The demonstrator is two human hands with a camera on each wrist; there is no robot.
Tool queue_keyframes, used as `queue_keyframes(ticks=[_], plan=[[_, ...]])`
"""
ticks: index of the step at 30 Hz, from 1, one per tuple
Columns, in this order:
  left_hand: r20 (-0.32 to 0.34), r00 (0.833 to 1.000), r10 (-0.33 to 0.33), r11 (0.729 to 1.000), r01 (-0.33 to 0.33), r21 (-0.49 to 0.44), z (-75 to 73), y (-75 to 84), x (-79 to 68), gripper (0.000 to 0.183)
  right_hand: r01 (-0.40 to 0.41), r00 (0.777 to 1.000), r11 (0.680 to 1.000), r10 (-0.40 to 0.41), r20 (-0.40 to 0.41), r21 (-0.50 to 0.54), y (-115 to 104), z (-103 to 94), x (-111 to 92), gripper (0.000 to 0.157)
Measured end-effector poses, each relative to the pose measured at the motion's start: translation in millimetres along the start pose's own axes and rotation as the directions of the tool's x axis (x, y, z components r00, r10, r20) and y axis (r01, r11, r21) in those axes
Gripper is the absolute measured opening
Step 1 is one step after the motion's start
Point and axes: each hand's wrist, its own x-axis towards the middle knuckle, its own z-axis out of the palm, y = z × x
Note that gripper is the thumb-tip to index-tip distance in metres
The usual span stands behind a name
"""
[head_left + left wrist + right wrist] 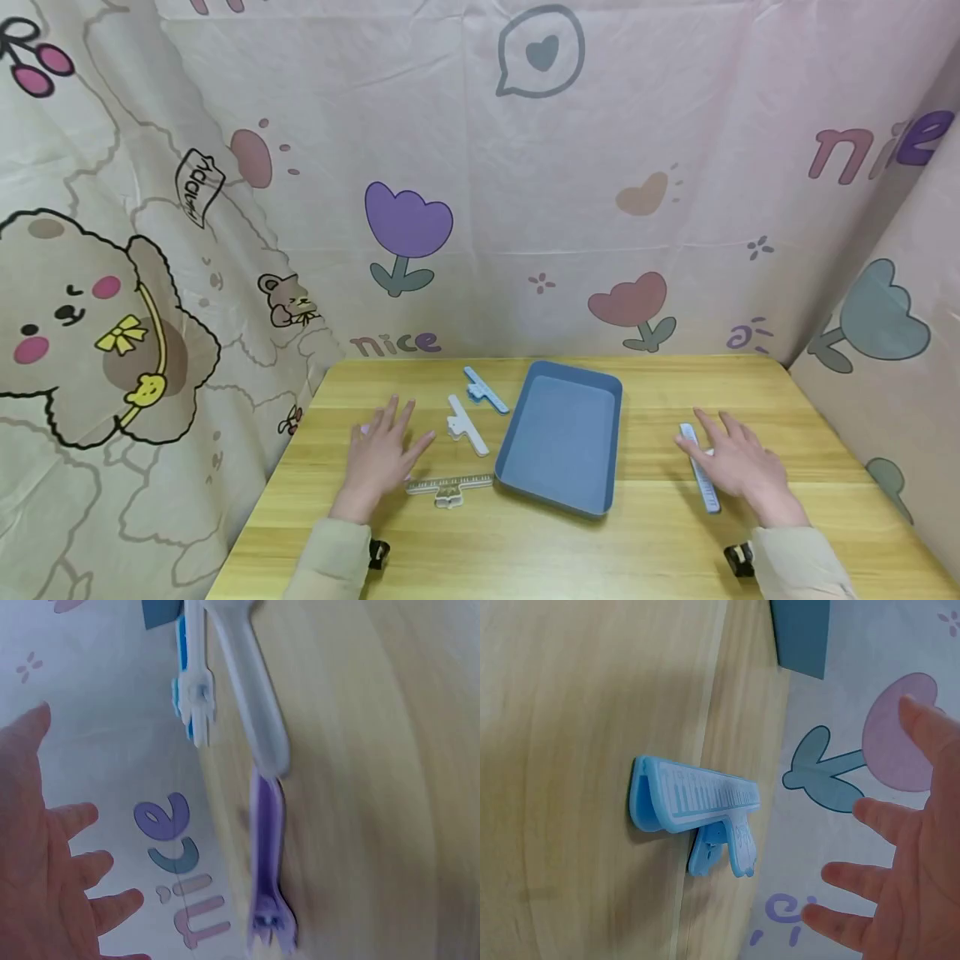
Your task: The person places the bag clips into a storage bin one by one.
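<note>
My left hand hovers with spread fingers over the table's left side, holding nothing. Under it lies a purple clip, mostly hidden in the head view. Beside that hand are a clip with a dark patterned bar, a white clip and, farther back, a light blue clip. Fingers spread, my right hand is above a blue clip printed with piano keys, and partly covers it in the head view. In the right wrist view the fingers are apart from that clip.
A blue-grey rectangular tray stands on the wooden table between the hands. A patterned cloth hangs along the table's back edge, with more cloth at the left and right.
</note>
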Motion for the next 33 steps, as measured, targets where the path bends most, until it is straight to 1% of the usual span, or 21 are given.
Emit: queue_keyframes(ticks=[4, 8, 12, 15, 17, 20, 23, 26, 28, 31, 33], plan=[[-0.018, 1.0, 0.01, 0.999, -0.011, -0.048, -1.8, 10.1, 3.9, 0.075, 0.03, 1.0, 0.999, -0.03, -0.004, 0.041, 4, -2.3, -1, 0.078], [-0.025, 0.999, 0.031, 0.994, -0.034, -0.102, -2.0, 20.8, 8.3, 0.073, 0.042, 0.999, 0.995, -0.043, 0.001, 0.089, 9, -4.6, -2, 0.076], [-0.006, 0.998, 0.057, 0.986, -0.057, -0.159, -1.4, 33.0, 11.0, 0.073, 0.035, 0.999, 0.991, -0.036, 0.012, 0.129, 15, -6.3, -4, 0.075], [0.012, 0.997, 0.07, 0.976, -0.066, -0.208, -0.5, 42.8, 12.3, 0.073, 0.047, 0.999, 0.986, -0.047, 0.001, 0.161, 20, -6.2, -6, 0.073], [0.014, 0.997, 0.082, 0.965, -0.076, -0.253, 0.9, 49.1, 13.8, 0.072, 0.056, 0.998, 0.981, -0.055, -0.01, 0.187, 24, -5.8, -7, 0.073], [0.02, 0.995, 0.101, 0.939, -0.088, -0.333, 2.5, 58.3, 15.7, 0.067, 0.044, 0.999, 0.974, -0.042, -0.016, 0.22, 31, -5.6, -9, 0.073], [0.032, 0.991, 0.129, 0.911, -0.105, -0.399, 6.6, 64.9, 18.4, 0.065, 0.013, 1.0, 0.968, -0.01, -0.011, 0.249, 37, -5.2, -10, 0.072], [0.062, 0.985, 0.16, 0.879, -0.113, -0.463, 12.6, 70.0, 21.3, 0.065, -0.016, 1.0, 0.962, 0.018, -0.004, 0.274, 43, -4.7, -12, 0.072], [0.076, 0.981, 0.178, 0.848, -0.114, -0.517, 16.5, 73.3, 23.3, 0.064, -0.027, 1.0, 0.957, 0.029, -0.005, 0.29, 46, -4.4, -13, 0.072], [0.1, 0.976, 0.194, 0.795, -0.097, -0.599, 21.8, 77.8, 25.9, 0.063, -0.029, 0.999, 0.946, 0.036, -0.016, 0.323, 49, -4.0, -15, 0.069], [0.109, 0.974, 0.201, 0.764, -0.086, -0.639, 25.6, 80.2, 27.9, 0.063, -0.033, 0.999, 0.938, 0.044, -0.022, 0.344, 50, -3.7, -14, 0.066]])
